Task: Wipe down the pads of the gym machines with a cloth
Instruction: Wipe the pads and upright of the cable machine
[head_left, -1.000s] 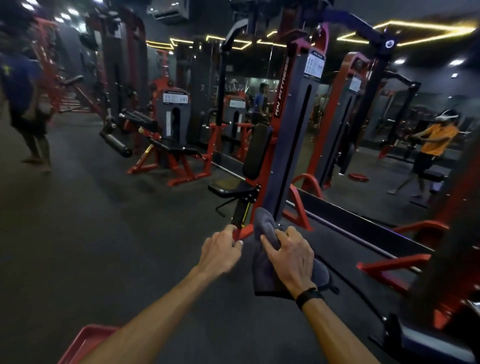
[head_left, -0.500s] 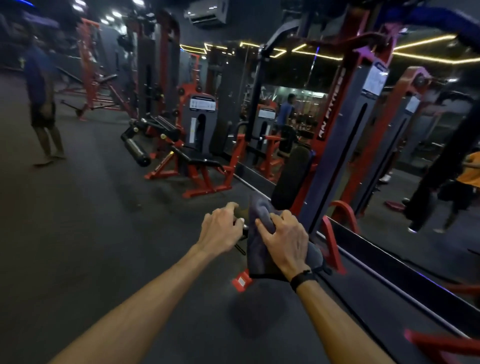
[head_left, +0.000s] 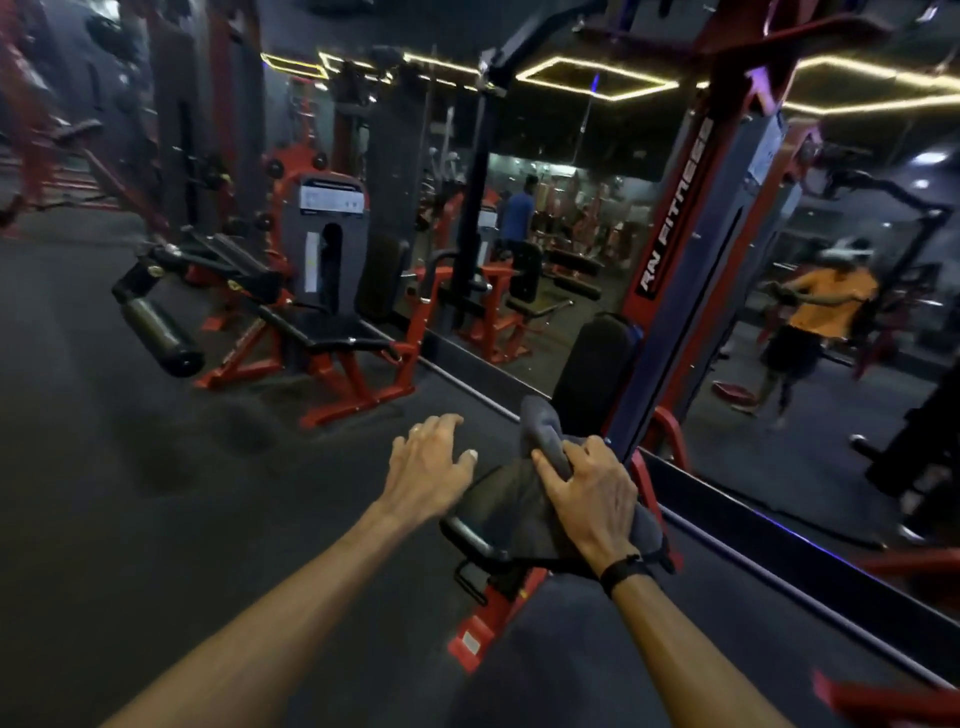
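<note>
Cloth (head_left: 545, 441), dark grey and bunched, sits gripped in right hand (head_left: 587, 493); left hand (head_left: 431, 467) hovers loose-fingered.

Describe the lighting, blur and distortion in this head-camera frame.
Head view: dim gym lit mainly by yellow LED ceiling strips; the left edge is motion-smeared; wide-angle bending tilts the machine column; the mirror doubles the lights; the right hand gripping the cloth stays fairly sharp.

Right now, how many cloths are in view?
1. The dark cloth is gripped by the right hand, over the nearest machine's seat pad. Others may be hidden.
</note>
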